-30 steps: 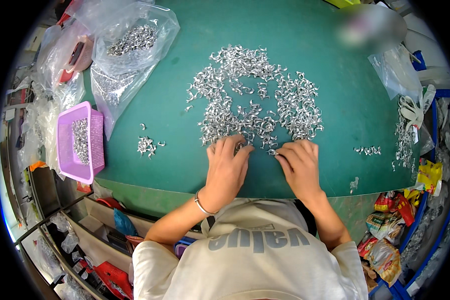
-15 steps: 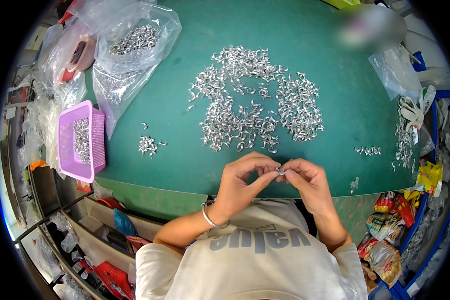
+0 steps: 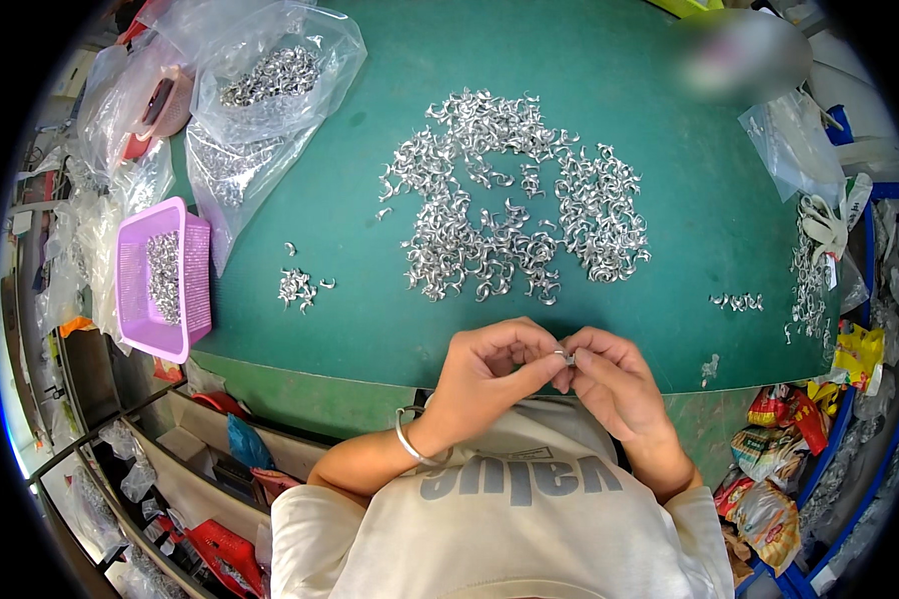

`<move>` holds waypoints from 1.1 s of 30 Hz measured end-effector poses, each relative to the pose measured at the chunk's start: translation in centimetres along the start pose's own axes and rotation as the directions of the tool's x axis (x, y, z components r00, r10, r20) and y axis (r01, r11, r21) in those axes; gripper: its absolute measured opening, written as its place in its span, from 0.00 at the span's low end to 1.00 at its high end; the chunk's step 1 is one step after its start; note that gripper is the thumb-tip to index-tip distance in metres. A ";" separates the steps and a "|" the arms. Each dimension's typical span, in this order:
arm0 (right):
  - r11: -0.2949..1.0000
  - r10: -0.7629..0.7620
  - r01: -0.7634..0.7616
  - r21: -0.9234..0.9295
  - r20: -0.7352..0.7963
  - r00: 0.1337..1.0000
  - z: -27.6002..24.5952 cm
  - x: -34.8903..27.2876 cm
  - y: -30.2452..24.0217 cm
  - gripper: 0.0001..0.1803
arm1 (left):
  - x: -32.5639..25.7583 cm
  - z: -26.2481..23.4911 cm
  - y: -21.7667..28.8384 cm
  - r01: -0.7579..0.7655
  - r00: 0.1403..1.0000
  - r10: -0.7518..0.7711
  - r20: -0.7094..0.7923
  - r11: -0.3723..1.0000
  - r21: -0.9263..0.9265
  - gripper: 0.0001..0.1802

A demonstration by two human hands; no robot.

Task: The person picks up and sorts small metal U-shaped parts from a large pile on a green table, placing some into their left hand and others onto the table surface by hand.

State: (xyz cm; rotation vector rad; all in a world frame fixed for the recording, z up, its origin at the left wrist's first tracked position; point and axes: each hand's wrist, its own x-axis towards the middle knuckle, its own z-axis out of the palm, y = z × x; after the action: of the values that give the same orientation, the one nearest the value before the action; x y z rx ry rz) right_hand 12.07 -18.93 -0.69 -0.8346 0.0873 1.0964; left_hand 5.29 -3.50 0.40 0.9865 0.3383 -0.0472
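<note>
- The left hand and the right hand meet at the near edge of the green work mat, close to the person's chest; the fingertips of both press together around one small curved silver metal piece, pinching it between them.
- The large scattered heap of similar silver metal pieces lies further out on the mat, well apart from the hands; a small cluster of the pieces sits to the left, near a pink plastic basket holding more.
- Clear plastic bags of the pieces lie at the far left corner.
- Risk, as I judge it: the piece is tiny and held only by fingertips beyond the mat's edge, so a slip could drop it into the lap or onto the cluttered shelves below.
- A sleeve or wrist sweeping forward could push heap pieces off the mat.
- Against a second ago, both hands have come off the heap's near edge and drawn back together; half a second ago they were already joined much as now.
</note>
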 end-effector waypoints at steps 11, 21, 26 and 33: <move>0.822 -0.410 0.360 -0.440 -0.020 0.912 0.9 -0.1 0.7 0.03 | 0.1 -0.7 -0.4 0.358 0.933 -0.317 0.168 0.847 -0.393 0.06; -0.258 -0.631 0.244 -0.935 0.355 0.690 -1.9 3.8 1.2 0.10 | 0.0 -3.0 -3.1 0.229 0.961 -0.256 -0.103 0.948 -0.221 0.05; -0.313 -0.626 0.252 -0.916 0.399 0.670 -3.0 4.6 2.0 0.10 | 0.2 -2.9 -3.9 0.121 0.975 -0.102 -0.199 0.989 0.088 0.09; -0.360 -0.594 0.222 -0.906 0.406 0.695 -2.6 4.7 2.2 0.11 | 0.7 -2.8 -4.3 0.097 0.983 -0.064 -0.174 0.977 0.191 0.10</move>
State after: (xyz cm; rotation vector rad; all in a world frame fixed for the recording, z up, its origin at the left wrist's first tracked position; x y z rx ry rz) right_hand 13.42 -16.67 -5.86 -2.2543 -1.0380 -0.0655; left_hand 4.44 -3.52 -4.66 1.1777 0.5358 -0.0732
